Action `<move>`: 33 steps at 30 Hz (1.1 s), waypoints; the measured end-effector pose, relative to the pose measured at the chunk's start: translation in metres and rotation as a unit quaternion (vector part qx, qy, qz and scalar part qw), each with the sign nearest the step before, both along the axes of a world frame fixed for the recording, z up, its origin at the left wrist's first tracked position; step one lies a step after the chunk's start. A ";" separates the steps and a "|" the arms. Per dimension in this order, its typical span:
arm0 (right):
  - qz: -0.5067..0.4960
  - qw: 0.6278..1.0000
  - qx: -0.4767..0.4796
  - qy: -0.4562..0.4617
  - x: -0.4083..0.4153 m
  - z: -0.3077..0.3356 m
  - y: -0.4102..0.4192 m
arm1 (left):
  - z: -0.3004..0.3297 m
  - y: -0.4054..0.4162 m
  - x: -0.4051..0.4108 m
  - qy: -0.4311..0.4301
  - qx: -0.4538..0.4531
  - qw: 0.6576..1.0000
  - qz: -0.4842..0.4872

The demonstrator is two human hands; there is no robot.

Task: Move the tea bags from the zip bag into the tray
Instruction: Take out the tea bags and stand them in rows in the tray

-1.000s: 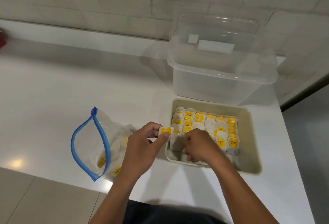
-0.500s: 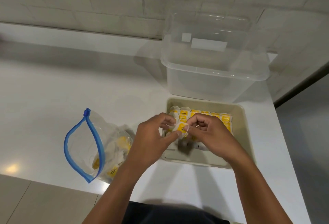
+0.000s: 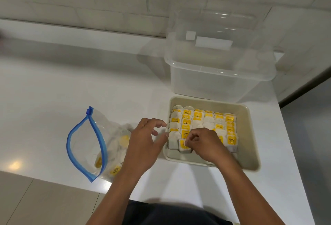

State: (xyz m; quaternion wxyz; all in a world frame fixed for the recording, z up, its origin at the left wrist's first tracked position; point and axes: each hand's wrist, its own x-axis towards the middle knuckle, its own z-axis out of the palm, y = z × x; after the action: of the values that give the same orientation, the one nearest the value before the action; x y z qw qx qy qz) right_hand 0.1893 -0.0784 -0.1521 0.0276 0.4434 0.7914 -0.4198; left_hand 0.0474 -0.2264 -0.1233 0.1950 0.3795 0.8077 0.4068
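A white glossy counter (image 3: pixel 53 81) runs along a wall of pale brick-shaped tiles (image 3: pixel 89 1); pale floor shows below its near edge. At the back right stands a clear plastic box (image 3: pixel 220 74). Just in front of it sits a beige tray (image 3: pixel 250 135), its far part filled with rows of tea bags (image 3: pixel 197 119) standing upright, yellow tags facing the person. The right hand (image 3: pixel 207 144) is inside the tray's near left part, its grip pinched on one tea bag (image 3: pixel 184 146) held upright at the front of a row. The left hand (image 3: pixel 145 144) hovers beside the tray's left wall, fingers loosely curled, holding nothing. Left of it lies the zip bag (image 3: pixel 86 142), blue-rimmed mouth gaping, long axis running near to far, more tea bags inside.
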 end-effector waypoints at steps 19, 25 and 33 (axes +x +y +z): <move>-0.054 0.997 0.016 -0.053 -0.007 -0.004 0.002 | -0.002 -0.004 0.003 -0.027 -0.005 0.999 -0.026; -0.043 0.997 0.008 -0.063 -0.009 -0.002 0.002 | -0.003 -0.003 0.004 -0.042 -0.002 0.999 -0.027; -0.063 0.995 0.048 -0.062 0.000 0.002 0.002 | -0.003 -0.004 0.003 -0.037 0.003 0.999 -0.019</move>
State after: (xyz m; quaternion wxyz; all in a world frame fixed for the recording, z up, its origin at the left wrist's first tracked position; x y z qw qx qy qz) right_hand 0.1891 -0.0763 -0.1503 0.0289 0.5180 0.7781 -0.3540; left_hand 0.0501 -0.2302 -0.1261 0.2312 0.3803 0.7913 0.4193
